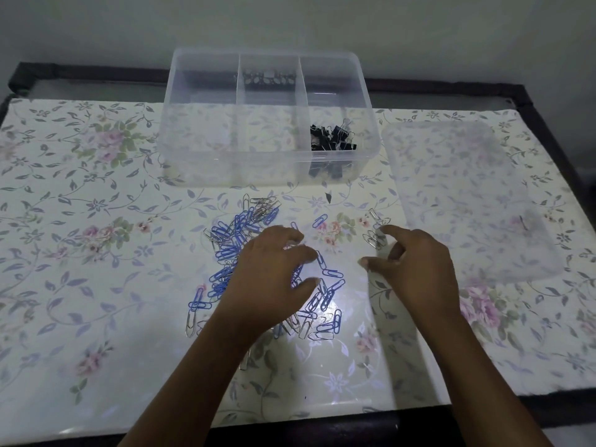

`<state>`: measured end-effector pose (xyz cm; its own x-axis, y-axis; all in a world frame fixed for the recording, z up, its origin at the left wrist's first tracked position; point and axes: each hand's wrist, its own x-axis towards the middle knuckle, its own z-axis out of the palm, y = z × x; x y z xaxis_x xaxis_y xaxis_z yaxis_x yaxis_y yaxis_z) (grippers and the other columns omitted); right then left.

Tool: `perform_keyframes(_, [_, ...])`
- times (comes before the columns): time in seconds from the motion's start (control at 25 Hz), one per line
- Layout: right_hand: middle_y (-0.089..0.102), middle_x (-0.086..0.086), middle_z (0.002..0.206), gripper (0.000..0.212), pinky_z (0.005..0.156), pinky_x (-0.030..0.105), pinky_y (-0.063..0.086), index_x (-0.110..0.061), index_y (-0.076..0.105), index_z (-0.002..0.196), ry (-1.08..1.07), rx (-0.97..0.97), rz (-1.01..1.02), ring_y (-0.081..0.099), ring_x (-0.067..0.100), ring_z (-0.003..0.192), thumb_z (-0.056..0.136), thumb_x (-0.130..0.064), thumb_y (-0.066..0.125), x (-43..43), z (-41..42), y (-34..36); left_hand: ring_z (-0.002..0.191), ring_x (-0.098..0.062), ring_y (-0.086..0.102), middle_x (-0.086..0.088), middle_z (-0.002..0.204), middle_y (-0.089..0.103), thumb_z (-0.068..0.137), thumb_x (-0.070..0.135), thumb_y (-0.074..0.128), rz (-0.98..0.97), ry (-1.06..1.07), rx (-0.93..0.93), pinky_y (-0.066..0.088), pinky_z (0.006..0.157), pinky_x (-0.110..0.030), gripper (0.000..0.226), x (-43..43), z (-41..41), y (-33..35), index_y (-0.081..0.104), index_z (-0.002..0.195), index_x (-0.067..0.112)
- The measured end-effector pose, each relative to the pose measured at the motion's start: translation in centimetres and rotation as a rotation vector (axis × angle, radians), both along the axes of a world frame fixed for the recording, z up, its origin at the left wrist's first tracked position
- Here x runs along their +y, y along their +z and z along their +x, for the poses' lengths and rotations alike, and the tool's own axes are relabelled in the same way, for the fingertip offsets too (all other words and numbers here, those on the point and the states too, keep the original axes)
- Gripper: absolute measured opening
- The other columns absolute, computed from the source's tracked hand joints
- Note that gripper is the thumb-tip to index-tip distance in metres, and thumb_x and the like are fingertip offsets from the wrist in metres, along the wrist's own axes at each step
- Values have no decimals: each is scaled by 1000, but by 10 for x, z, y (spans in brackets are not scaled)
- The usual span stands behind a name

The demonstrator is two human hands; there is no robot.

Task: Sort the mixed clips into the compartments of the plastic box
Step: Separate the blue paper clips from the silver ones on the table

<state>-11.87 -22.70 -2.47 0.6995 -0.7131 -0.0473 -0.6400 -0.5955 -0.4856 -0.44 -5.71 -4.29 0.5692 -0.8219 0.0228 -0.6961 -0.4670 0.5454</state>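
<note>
Left hand (271, 275): centre of frame, palm down, fingers spread and loosely bent, thumb stretched rightward.
Left forearm (180, 391): bare, rising from the bottom edge, left of centre.
Right hand (419, 266): right of centre, forefinger and thumb extended leftward, apart; remaining fingers tucked under.
Right forearm (483, 382): bare, entering from lower right.

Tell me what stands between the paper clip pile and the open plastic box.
Nothing that blocks. The paper clip pile lies in front of the plastic box, whose top is open; its lid lies to the right, off the path. A tiny dark scrap lies between, too flat to block. Only the box's front wall needs clearing.
</note>
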Motion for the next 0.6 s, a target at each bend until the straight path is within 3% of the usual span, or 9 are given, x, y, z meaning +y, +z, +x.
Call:
perform_keyframes(0.12, [57, 8, 84, 57, 67, 31, 40, -18, 61, 114, -70, -15, 23, 54, 21, 75, 64, -36, 81, -3, 0, -3, 142, -26, 16, 0, 147, 33, 66, 59, 49, 162, -90, 90, 15, 114, -51, 61, 1, -7, 2, 56, 122, 36])
perform_keyframes(0.2, [57, 6, 87, 49, 68, 32, 42, -17, 60, 110, -110, -50, 8, 54, 20, 76, 69, -37, 78, -4, 2, -2, 144, -23, -3, 5, 154, 14, 70, 59, 48, 265, -93, 57, 4, 116, -49, 67, 3, -7, 2, 41, 134, 41])
perform_keyframes(0.28, [55, -1, 82, 42, 62, 27, 39, -17, 59, 101, -102, -116, 70, 51, 11, 69, 69, -36, 79, 2, 7, 0, 144, -28, 2, 0, 153, 20, 72, 54, 49, 232, -38, 28, 9, 115, -53, 66, 5, -2, 3, 42, 135, 36])
perform_keyframes(0.36, [50, -8, 73, 40, 56, 20, 35, -19, 57, 89, -6, -127, 162, 47, 3, 64, 62, -36, 82, 13, 13, -1, 140, -35, 20, -7, 145, 38, 68, 45, 53, 124, 36, 3, 19, 111, -58, 62, 7, 2, 5, 53, 127, 28])
perform_keyframes(0.44, [48, -10, 69, 43, 55, 21, 34, -20, 55, 84, 88, -75, 171, 47, 5, 62, 59, -39, 83, 21, 19, -5, 137, -35, 26, -8, 141, 43, 66, 42, 54, 131, 67, 14, 22, 110, -56, 58, 9, 6, 6, 58, 122, 25])
perform_keyframes(0.6, [49, -4, 83, 31, 64, 28, 40, -21, 64, 101, 199, -55, 45, 54, 16, 74, 73, -26, 76, 23, 21, -12, 135, -30, 30, -6, 139, 44, 74, 30, 63, 138, 147, 28, 24, 108, -46, 41, 15, 10, 8, 63, 114, 23])
